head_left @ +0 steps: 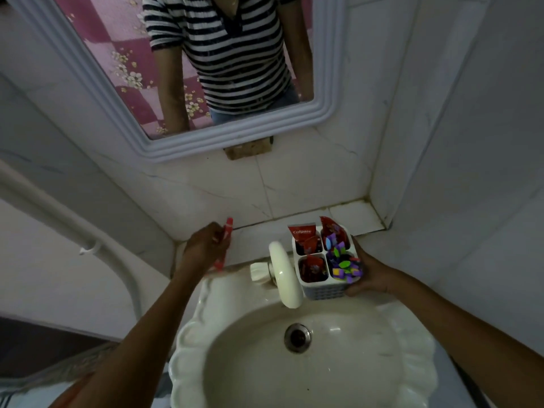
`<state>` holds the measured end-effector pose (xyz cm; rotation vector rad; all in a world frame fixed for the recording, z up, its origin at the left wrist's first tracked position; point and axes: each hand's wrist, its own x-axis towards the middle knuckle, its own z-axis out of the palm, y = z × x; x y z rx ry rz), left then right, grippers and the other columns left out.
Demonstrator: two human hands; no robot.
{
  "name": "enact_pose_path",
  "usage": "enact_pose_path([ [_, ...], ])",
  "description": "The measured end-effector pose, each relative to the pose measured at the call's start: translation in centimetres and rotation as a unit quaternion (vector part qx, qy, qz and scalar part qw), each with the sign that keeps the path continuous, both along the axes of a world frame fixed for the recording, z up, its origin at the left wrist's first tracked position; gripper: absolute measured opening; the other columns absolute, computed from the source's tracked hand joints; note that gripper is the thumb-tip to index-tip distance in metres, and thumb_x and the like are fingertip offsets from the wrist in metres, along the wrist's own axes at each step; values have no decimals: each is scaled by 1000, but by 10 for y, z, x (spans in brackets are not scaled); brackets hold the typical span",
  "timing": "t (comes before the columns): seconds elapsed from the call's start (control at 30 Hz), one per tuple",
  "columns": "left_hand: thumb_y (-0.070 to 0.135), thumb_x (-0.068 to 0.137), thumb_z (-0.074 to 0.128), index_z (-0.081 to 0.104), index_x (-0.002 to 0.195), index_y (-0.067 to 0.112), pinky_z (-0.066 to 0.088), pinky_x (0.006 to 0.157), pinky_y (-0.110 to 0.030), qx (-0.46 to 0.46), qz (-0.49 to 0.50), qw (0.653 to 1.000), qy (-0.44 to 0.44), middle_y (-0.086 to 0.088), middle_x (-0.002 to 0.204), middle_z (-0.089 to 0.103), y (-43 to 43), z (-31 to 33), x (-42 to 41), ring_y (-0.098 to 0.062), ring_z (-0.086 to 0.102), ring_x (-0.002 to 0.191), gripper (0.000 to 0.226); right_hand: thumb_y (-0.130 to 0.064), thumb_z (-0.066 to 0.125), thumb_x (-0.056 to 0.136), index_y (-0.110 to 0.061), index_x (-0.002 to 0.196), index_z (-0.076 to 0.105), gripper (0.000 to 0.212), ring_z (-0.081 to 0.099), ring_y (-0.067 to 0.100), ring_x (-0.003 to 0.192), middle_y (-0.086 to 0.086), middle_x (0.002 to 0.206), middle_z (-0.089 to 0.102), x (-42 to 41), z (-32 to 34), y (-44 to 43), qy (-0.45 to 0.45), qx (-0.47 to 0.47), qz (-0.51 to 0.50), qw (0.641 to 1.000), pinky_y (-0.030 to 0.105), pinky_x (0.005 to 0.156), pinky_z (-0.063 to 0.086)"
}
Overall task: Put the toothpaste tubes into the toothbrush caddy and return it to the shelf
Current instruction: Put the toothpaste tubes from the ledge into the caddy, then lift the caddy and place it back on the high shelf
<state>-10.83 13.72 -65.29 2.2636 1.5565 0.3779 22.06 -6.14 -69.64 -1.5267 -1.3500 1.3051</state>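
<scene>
A white caddy (pixel 323 290) with four compartments is held above the sink's back right rim by my right hand (pixel 372 275), which grips its right side. Red toothpaste tubes (pixel 303 234) stand in three compartments, one marked Colgate. The fourth compartment holds colourful purple and green items (pixel 344 262). My left hand (pixel 206 245) is at the back left of the sink, closed around a red toothpaste tube (pixel 227 231) that points up along the wall ledge.
A cream sink (pixel 191 334) with a drain (pixel 297 337) lies below. A cream tap (pixel 284 275) stands just left of the caddy. A tiled ledge (pixel 353 214) runs behind the sink into the right corner. A framed mirror (pixel 321 113) hangs above. A white pipe (pixel 88 231) runs at left.
</scene>
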Motion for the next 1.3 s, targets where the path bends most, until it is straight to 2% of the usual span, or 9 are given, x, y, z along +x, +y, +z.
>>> enact_pose_path([
  [0.1,22,88,68,60,100,14,58,75,-29,13,-24,977,-212,1,93,68,-23,59,28,-12,68,84,17,25,73,57,-44,123,2,119,56,-20,93,-13,116,46,-3,0,-2,9,-2,-5,1000,5,73,50],
  [0.27,10,89,64,49,113,19,60,78,-27,-52,-103,916,-384,-6,112,63,-82,152,68,-15,71,97,30,27,72,56,-42,124,15,113,59,-14,96,-9,119,48,-5,0,-5,37,12,-14,999,8,72,52],
  [0.4,7,86,66,50,105,20,62,73,-27,-80,-142,945,-284,0,101,66,-114,153,103,-13,72,87,28,6,84,42,-38,128,21,114,61,-5,100,14,132,45,-8,2,-9,63,30,-35,997,13,75,54],
  [0.53,13,80,72,54,93,24,60,72,-40,-30,-187,978,-87,3,95,68,-125,123,128,-18,68,82,24,26,75,52,-38,127,21,112,60,-6,99,17,134,43,-4,1,-10,54,52,-52,996,16,79,55],
  [0.77,8,81,65,58,98,15,49,71,-33,39,-201,979,6,-7,99,70,-125,118,137,-26,63,89,20,28,72,53,-35,134,18,116,56,13,106,8,129,49,3,3,-21,73,46,-82,993,15,74,55],
  [0.93,15,82,69,56,117,19,55,80,-35,-18,-216,976,23,-3,111,69,-128,112,139,-22,66,96,37,25,75,50,-23,138,23,113,59,10,102,4,119,59,6,1,-21,77,35,-120,989,14,67,55],
  [1.1,40,88,64,44,137,25,52,91,-35,-35,-172,979,-107,1,128,60,-131,120,133,-15,59,110,55,23,77,51,-49,118,35,108,64,5,98,-1,115,60,6,25,-26,76,68,-117,988,20,74,57],
  [1.2,46,94,52,48,138,22,48,93,-32,-89,-104,978,-157,-3,132,60,-132,137,124,-12,57,111,50,12,82,46,-51,119,36,107,60,20,112,5,123,59,3,57,-27,81,108,-124,983,35,84,56],
  [1.3,48,99,38,55,131,21,44,102,-36,-163,-129,961,-184,-3,133,60,-139,163,120,-16,55,121,46,-4,89,40,-38,124,41,103,56,27,116,9,127,57,1,106,-18,75,165,-150,972,54,94,50],
])
